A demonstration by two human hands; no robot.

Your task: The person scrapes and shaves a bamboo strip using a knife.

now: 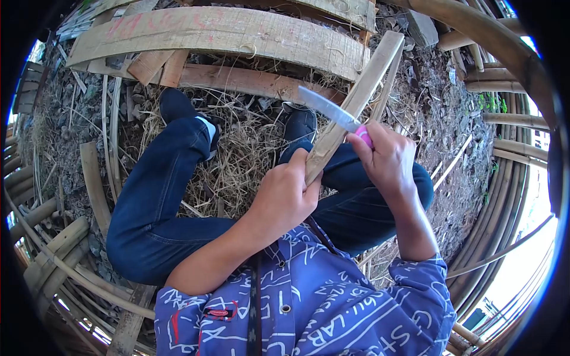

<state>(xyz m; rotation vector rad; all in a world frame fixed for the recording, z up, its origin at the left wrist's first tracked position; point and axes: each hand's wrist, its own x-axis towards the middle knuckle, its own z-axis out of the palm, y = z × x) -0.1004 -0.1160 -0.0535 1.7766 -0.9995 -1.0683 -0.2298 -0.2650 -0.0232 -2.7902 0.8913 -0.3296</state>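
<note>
My left hand (284,193) is wrapped round the near end of a split bamboo strip (350,110), which slants up and away to the right. In my right hand (386,154) is a knife (326,108) with a pink handle, my fingers closed about the grip. Its blade points to the upper left and lies across the strip in this view; I cannot tell whether the edge touches it. The strip's far end reaches past a wooden board. Below it are my bent legs in jeans.
A long pale wooden board (219,32) lies ahead of my feet, with a reddish plank (249,82) beneath it. Thin shavings (231,166) cover the ground between my legs. Bamboo poles (496,196) line the right side, and cut bamboo pieces (59,255) lie at left.
</note>
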